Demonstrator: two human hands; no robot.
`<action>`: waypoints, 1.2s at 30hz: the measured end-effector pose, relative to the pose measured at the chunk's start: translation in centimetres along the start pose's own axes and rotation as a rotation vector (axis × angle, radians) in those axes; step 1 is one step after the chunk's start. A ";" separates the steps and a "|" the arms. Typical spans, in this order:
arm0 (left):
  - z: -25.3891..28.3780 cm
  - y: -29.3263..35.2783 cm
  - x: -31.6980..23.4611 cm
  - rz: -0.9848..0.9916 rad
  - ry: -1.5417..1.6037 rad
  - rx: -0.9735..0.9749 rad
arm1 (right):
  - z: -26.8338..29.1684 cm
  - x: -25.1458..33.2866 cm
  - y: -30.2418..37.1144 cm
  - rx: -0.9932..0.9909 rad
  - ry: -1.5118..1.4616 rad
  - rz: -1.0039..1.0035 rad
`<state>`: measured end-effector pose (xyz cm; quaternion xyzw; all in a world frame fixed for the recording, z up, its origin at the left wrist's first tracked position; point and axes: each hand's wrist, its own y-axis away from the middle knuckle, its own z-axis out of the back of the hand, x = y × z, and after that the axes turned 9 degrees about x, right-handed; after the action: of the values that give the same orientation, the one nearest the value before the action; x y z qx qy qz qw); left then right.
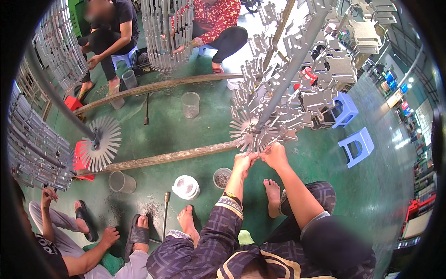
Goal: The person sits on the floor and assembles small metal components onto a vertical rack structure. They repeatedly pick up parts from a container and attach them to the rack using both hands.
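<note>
Both my arms reach forward to the bottom of a rack hung with flat grey metal brackets [292, 93]. At its foot is a disc of radiating metal blades [245, 130]. My left hand [244, 163] is closed just below the disc's front edge, fingertips pinched together. Close beside it, my right hand [276, 156] is also closed, its fingertips at the lower brackets. The two hands nearly meet. What either pinches is too small or hidden to make out. A slanting grey pole [292, 60] runs up through the middle of the rack.
Below my hands stand a tub of small metal bits [222, 177] and a white bucket [186, 187]. A wooden beam [172, 157] crosses on the left. Another bladed disc [100, 143] hangs there. Blue stools [357, 146] stand right. Co-workers sit left and across; a long-handled tool [166, 211] stands near.
</note>
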<state>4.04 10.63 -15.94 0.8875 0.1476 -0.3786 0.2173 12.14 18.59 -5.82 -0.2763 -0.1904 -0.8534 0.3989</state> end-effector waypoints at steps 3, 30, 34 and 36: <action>-0.1 0.3 -0.1 -0.001 0.031 0.000 | -0.4 -0.5 -0.2 -0.005 -0.052 -0.012; 0.0 0.3 0.3 0.014 0.150 0.011 | -1.0 -1.3 -0.2 -0.069 0.002 0.018; -0.2 0.5 0.3 0.007 0.136 0.012 | -1.3 -1.7 -0.3 -0.079 0.009 0.015; -0.1 0.4 0.4 -0.002 0.106 0.020 | -1.5 -1.7 -0.3 -0.076 0.013 0.007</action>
<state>4.55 10.36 -16.04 0.9084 0.1559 -0.3325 0.2000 12.33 18.98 -8.07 -0.2866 -0.1543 -0.8604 0.3922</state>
